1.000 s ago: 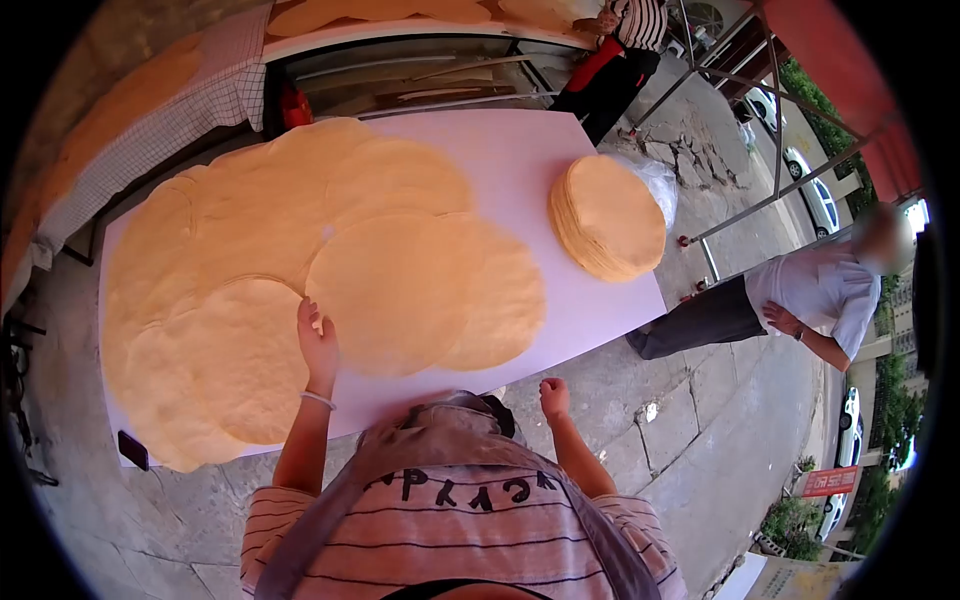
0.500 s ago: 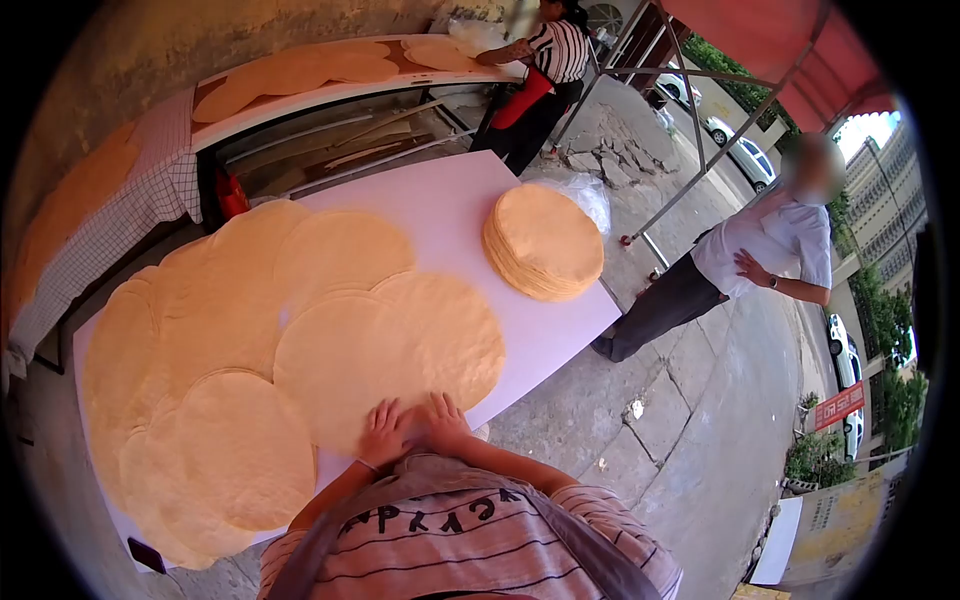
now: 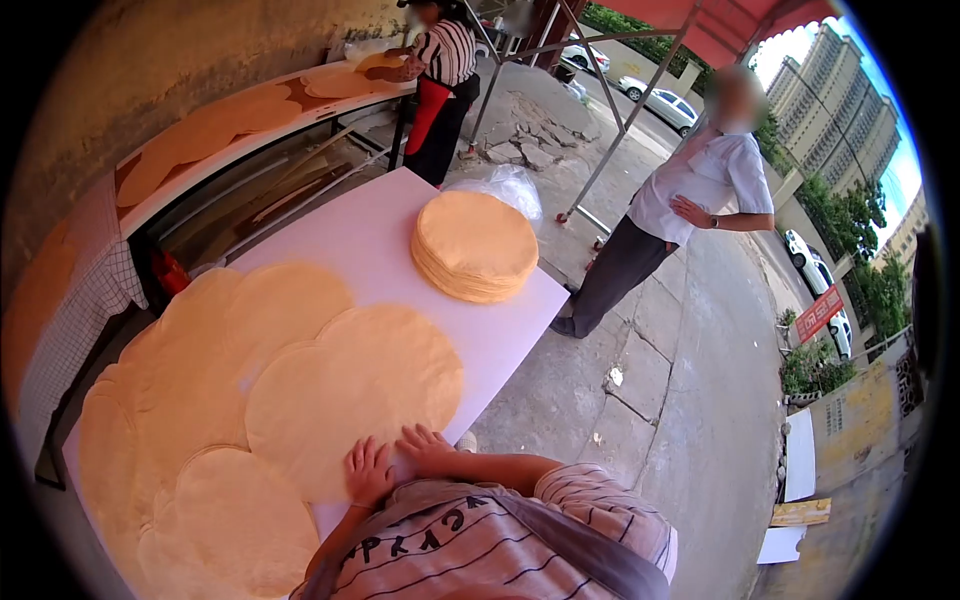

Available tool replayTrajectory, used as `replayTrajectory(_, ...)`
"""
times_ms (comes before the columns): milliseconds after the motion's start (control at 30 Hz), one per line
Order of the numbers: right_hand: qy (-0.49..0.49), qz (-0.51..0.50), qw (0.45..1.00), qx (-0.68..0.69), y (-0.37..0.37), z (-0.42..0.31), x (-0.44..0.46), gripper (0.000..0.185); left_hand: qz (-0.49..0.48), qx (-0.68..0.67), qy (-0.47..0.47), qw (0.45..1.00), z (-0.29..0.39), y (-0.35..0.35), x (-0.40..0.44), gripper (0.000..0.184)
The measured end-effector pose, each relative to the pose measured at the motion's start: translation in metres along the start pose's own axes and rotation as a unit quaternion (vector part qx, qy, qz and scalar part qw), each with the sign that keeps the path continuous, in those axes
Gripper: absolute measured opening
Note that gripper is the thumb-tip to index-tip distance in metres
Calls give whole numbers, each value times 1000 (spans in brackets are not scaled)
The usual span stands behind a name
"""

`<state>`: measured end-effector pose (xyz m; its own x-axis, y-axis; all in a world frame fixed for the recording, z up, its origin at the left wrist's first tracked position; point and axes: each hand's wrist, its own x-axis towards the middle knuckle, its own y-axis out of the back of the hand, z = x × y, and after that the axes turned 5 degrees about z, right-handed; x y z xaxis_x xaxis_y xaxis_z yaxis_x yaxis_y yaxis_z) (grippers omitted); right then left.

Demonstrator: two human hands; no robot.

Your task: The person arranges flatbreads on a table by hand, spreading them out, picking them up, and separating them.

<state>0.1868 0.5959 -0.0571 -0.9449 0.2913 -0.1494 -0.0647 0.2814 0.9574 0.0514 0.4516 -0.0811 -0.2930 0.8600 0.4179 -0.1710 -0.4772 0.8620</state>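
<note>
- sheets, thin, round and pale orange, overlap across the left and near part of the pinkish table.
- left hand lies palm down at the near edge, fingers a little spread over the rim of a large sheet; it pinches nothing that shows.
- right hand is just beside it, also palm down, fingers slightly apart and angled towards the left hand; how hard either presses, i cannot tell.
- round stack of similar sheets sits near the far right corner, apart from both hands, with clear plastic just behind it.
- person in a white shirt stands past the table's right side, one hand held at the waist.
- co-worker in a striped top and red apron reaches over more sheets on a long bench by the wall.
</note>
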Motion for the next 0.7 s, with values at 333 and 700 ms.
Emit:
replayTrajectory(333,-29,-37,999,22,13,-5,-3,69,-6,7,-2,1000,4,5,-2,45)
replayTrajectory(700,-72,-45,996,40,9,-7,-13,78,-39,2,27,999,5,4,-2,48)
